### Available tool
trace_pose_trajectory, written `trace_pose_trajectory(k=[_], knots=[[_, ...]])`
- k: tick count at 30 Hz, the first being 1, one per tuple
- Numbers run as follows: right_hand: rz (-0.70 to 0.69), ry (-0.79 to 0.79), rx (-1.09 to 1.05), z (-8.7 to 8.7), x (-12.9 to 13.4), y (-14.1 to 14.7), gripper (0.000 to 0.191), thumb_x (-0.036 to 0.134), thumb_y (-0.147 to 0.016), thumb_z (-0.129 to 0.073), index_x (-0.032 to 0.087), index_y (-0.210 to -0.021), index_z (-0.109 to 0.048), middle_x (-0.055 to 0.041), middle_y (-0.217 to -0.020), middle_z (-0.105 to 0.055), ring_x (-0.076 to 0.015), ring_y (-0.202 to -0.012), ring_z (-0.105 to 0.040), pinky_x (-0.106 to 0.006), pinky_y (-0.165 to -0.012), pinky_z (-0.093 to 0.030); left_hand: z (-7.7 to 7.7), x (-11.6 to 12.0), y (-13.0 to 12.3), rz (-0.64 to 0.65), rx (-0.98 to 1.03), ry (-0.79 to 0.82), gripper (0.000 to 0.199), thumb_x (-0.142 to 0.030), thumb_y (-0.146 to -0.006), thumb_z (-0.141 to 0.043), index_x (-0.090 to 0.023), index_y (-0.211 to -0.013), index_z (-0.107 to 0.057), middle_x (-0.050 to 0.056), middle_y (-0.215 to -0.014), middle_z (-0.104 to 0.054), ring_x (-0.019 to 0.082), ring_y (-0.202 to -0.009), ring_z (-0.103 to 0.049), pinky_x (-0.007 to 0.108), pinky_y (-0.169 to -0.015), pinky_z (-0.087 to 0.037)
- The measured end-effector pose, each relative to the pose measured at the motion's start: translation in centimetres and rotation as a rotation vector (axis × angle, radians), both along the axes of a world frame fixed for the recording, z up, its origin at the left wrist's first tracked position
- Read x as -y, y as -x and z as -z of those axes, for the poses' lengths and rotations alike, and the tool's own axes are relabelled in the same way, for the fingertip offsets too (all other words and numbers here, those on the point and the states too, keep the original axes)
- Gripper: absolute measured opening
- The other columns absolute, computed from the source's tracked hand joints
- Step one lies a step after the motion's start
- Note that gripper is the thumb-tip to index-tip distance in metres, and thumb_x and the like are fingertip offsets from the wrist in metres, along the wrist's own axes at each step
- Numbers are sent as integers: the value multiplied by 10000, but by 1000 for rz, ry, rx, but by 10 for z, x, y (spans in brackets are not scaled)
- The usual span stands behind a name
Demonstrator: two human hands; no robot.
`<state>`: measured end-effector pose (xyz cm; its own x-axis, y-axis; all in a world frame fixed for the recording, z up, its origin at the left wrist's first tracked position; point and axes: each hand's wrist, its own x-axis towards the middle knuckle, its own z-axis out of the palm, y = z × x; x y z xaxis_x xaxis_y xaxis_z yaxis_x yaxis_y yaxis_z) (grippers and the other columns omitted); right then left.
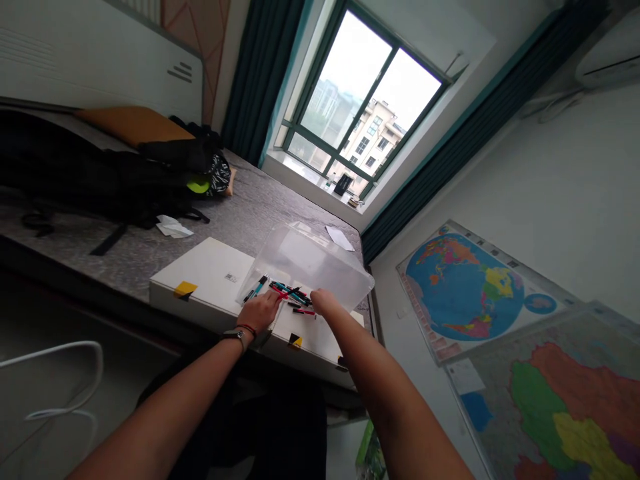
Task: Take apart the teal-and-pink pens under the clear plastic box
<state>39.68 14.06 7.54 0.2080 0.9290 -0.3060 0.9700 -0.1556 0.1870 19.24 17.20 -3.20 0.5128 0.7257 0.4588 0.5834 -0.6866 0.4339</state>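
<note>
My left hand (261, 311), with a watch and a red band at its wrist, is closed at the near edge of a pile of pens, and a red pen (283, 292) shows at its fingertips. My right hand (323, 303) is at the right side of the pile; its fingers are turned away and hidden. Several dark and teal pens (299, 297) lie loosely between the two hands. Left of them rest a few more pens (256, 288) side by side. Just behind stands a translucent plastic box (320, 257), tipped on its side.
Two white cartons (200, 267) with yellow-black corner stickers support the pens. Black bags (100, 177), crumpled paper (173, 227) and a white sheet (340, 238) lie on the grey surface (260, 190). Maps hang on the right wall; a window is behind.
</note>
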Motion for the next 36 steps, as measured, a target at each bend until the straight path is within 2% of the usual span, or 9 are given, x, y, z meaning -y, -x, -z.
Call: trace_pose_trajectory(k=[9,17,23,26,29,33,35,36], knots=[[-36,54,51,8,8,0,197,140,-853,-641,128,-1010,-760,-196,-1037,-744,-296,-980,-727,-319,-822,-540,0,0,0,-1,-16,-6,381,-393,-1021,-304,-199,-1087,-624,113,-993,-683,240,-866,-647,350,-726,-437],[-48,35,46,5,10,1,242,187,-801,-739,134,-1037,-751,-190,-1069,-737,-298,-1000,-718,-297,-820,-526,-1,0,1,-2,19,5,382,-402,-1019,-307,-211,-1115,-623,115,-996,-685,242,-880,-650,352,-736,-442],[-5,11,22,12,7,1,199,194,-869,-643,142,-1030,-747,-181,-1061,-737,-286,-994,-712,-312,-827,-523,-2,1,1,-14,-13,-1,389,-407,-1021,-293,-213,-1123,-614,108,-998,-684,236,-896,-649,344,-739,-444],[60,-85,-28,8,3,1,206,144,-840,-639,129,-1018,-742,-190,-1075,-729,-276,-1001,-701,-314,-839,-520,-2,1,0,-15,-25,-4,395,-412,-1023,-289,-208,-1117,-614,112,-1012,-684,238,-891,-648,345,-736,-442],[189,-353,-264,6,2,2,199,124,-813,-629,146,-972,-747,-142,-1033,-741,-232,-966,-691,-301,-857,-519,-2,1,0,-9,-12,2,395,-416,-1021,-292,-207,-1089,-621,117,-1012,-682,244,-894,-645,355,-740,-444],[422,-711,-900,20,9,9,247,219,-842,-575,163,-1021,-736,-58,-863,-731,-175,-756,-679,-311,-739,-575,-2,1,0,-17,-19,12,399,-416,-1020,-293,-208,-1089,-626,114,-993,-684,245,-895,-646,355,-743,-446],[448,-796,-1128,29,13,12,269,282,-847,-578,166,-1036,-730,-53,-863,-718,-174,-728,-670,-326,-696,-588,-2,1,0,-18,-29,10,402,-414,-1022,-288,-208,-1103,-624,111,-1004,-685,244,-901,-648,352,-741,-444],[430,-823,-1170,32,15,12,270,300,-842,-588,169,-1031,-730,-53,-879,-716,-175,-733,-668,-331,-700,-589,-3,1,0,-17,-28,10,404,-414,-1023,-286,-209,-1112,-623,111,-1012,-685,246,-906,-648,352,-741,-443]])
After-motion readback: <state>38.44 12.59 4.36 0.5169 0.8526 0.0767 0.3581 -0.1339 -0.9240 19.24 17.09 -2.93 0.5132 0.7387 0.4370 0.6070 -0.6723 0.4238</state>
